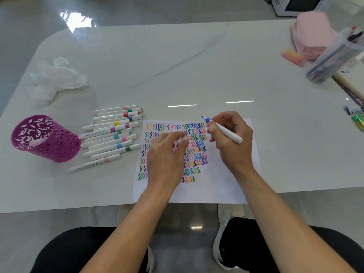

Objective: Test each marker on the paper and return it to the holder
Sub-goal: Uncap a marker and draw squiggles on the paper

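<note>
Paper (226, 186): flat on bench (177, 66), rows of coloured squiggles. Blue marker (226, 132): uncapped, grasped by fingers of right hand (231, 140) over the paper's 1 o'clock corner, tip aimed to 10 o'clock. Left hand (165, 154): fingers pinching small white cap (183, 138) over paper centre. Holder (45, 138): purple, at 9 o'clock of paper. Loose markers (112, 133): capped, lying between holder and paper.

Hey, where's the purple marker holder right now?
In the head view, the purple holder sits on the left side of the table, just left of the capped markers, with the crumpled tissue beyond it.
</note>
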Demonstrator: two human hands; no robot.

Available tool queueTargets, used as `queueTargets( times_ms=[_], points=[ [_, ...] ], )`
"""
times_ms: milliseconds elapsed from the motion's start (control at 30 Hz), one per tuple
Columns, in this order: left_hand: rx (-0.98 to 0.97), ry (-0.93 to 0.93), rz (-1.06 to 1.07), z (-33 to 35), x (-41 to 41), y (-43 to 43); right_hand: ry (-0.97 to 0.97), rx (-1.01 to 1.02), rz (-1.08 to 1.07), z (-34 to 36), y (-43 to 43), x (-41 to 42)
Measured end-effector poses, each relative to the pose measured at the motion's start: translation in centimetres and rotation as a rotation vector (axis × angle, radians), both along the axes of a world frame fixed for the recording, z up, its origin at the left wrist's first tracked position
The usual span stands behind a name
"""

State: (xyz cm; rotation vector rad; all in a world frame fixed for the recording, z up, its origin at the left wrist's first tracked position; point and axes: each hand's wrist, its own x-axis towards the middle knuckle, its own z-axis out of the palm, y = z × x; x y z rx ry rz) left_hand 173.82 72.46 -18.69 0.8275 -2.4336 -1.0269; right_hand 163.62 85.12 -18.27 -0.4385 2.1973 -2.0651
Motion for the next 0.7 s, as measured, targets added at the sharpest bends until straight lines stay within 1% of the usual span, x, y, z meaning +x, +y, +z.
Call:
queueTargets(
  times_ms=[133,267,467,700],
  points=[
    [0.116,0.038,0.066,0.5,0.6,-0.3,0.037,0.024,0.059,1.2,-0.6,0.7],
    [0.198,0.054,0.073,0.7,1.1,-0.5,0.061,0.053,0.116,2.3,-0.5,1.5],
    [0.276,0.045,0.055,0.5,1.5,-0.5,-0.051,0.033,0.134,2.4,0.0,3.2],
    [0.321,0.032,0.05,0.4,2.0,-0.3,-0.083,0.049,0.095,2.3,0.2,4.2]
  ],
)
